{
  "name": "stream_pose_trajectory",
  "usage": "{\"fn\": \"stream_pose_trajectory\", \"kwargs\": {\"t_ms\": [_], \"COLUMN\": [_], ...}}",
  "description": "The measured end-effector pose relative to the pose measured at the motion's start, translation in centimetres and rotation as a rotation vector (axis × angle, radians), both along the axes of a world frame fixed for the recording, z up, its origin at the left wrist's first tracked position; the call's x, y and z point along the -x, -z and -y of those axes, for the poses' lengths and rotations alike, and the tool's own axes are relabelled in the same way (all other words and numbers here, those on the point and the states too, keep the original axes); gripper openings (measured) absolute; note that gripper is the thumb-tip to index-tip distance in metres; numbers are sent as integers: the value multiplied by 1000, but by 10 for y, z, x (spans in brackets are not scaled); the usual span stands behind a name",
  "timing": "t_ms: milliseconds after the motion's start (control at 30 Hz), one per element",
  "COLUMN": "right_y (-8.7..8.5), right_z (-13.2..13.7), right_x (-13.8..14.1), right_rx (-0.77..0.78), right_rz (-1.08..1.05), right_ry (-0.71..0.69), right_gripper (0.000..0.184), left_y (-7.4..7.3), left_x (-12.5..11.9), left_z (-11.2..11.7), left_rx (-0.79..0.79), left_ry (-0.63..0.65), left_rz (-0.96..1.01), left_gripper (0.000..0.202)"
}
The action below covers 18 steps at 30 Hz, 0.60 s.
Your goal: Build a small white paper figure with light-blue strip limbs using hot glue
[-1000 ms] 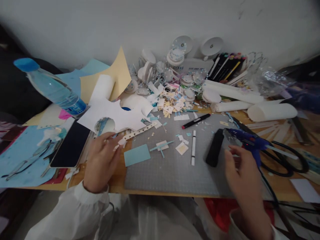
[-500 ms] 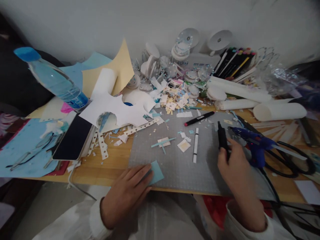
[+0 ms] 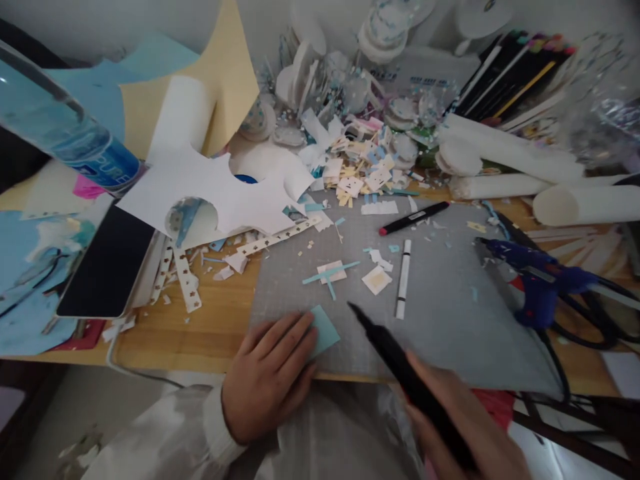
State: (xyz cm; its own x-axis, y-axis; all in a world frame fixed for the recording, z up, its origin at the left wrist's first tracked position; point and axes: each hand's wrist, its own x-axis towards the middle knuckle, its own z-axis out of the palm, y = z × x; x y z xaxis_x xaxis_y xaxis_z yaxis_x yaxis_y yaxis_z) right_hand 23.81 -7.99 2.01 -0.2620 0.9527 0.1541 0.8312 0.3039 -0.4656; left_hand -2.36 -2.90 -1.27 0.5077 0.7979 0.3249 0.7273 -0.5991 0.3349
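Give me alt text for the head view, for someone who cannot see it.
The left hand lies flat on a small light-blue card at the near edge of a grey cutting mat, while the right hand holds a black pen-like tool, tip toward the card. Paper scraps, a blue glue gun and a phone lie around.

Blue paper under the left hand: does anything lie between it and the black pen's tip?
Nothing visible does. Only bare grey mat lies between the blue paper and the black pen in the right hand; scraps lie farther back.

Left hand (image 3: 270,377) pressing card (image 3: 325,331), right hand (image 3: 470,427), pen (image 3: 400,363)
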Motion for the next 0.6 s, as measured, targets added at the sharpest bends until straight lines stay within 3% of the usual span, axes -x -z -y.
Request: {"fn": "stream_pose_trajectory", "kwargs": {"t_ms": [233, 533, 600], "right_y": [15, 19, 19], "right_z": [0, 9, 9], "right_x": [17, 28, 28], "right_rx": [72, 132, 121], "right_rz": [51, 139, 134], "right_ry": [-145, -16, -56], "right_gripper": [60, 45, 43], "left_y": [3, -3, -1], "left_x": [-2, -4, -3], "left_z": [-2, -8, -8], "left_rx": [4, 10, 14], "left_ry": [-26, -14, -14], "left_rz": [3, 11, 12], "left_gripper": [31, 26, 26]}}
